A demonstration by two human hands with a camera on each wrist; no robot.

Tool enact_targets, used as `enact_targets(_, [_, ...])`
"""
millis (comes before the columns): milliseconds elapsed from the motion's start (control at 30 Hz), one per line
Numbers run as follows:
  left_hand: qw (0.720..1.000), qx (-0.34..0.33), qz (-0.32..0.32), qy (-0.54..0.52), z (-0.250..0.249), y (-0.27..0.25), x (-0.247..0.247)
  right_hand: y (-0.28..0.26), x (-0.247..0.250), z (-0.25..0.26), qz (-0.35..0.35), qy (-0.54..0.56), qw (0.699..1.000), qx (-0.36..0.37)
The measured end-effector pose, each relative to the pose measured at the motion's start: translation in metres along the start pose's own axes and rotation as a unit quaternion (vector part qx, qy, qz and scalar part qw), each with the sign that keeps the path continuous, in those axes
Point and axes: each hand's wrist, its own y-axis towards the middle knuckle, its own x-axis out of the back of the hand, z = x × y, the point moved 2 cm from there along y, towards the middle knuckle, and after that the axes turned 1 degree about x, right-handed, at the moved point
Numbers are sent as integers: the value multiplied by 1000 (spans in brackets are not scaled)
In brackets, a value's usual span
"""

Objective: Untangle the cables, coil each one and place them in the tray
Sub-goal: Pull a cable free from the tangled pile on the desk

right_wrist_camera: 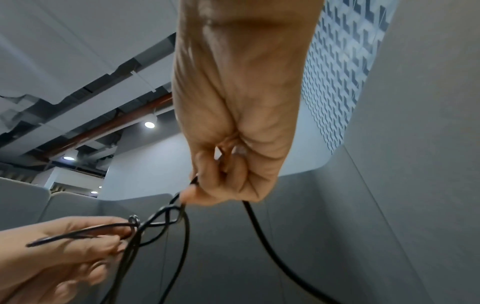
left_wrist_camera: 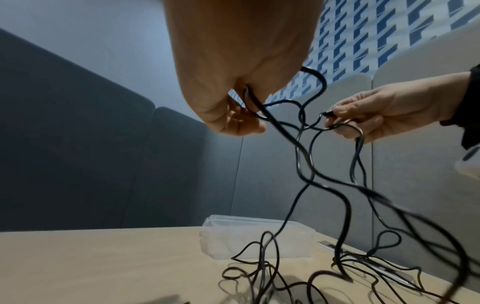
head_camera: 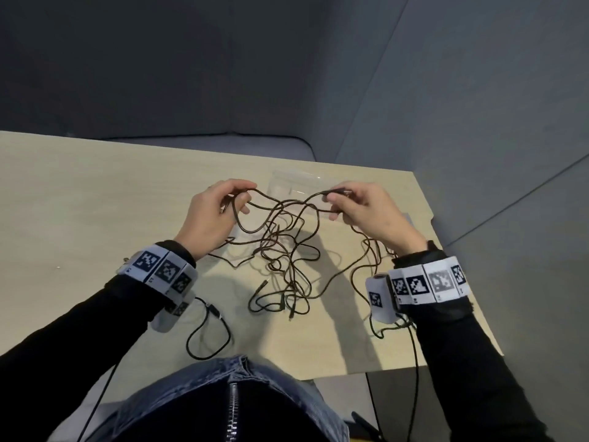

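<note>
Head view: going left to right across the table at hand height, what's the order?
Left hand pinching cable → hanging tangle of cables → right hand pinching a cable end. The clear tray sits behind, between the hands.

I see a pale wood-grain table (head_camera: 95, 202) filling the middle of the head view. A tangle of black cables (head_camera: 280, 269) lies at frame centre, partly lifted off it. A clear plastic tray (head_camera: 296, 181) sits just above that. A separate black cable loop (head_camera: 208, 333) lies lower left of centre.
</note>
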Motion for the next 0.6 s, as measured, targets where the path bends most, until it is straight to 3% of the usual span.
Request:
enact_targets(167, [988, 30, 141, 58, 10, -4, 10, -3, -2, 19, -75, -13, 997, 22])
enact_targets(267, [980, 55, 189, -8, 1, -8, 20, -10, -5, 33, -92, -57, 993, 44])
enact_targets(333, [986, 16, 159, -53, -14, -8, 21, -14, -13, 42, -48, -93, 993, 54])
enact_targets(433, [984, -78, 160, 5, -37, -9, 5, -19, -30, 56, 24, -100, 991, 86])
enact_targets(533, [964, -157, 201, 76, -39, -14, -18, -21, -32, 67, -17, -49, 993, 110])
enact_targets(600, [962, -158, 189, 120, -30, -14, -21, -26, -22, 73, -59, -17, 994, 85])
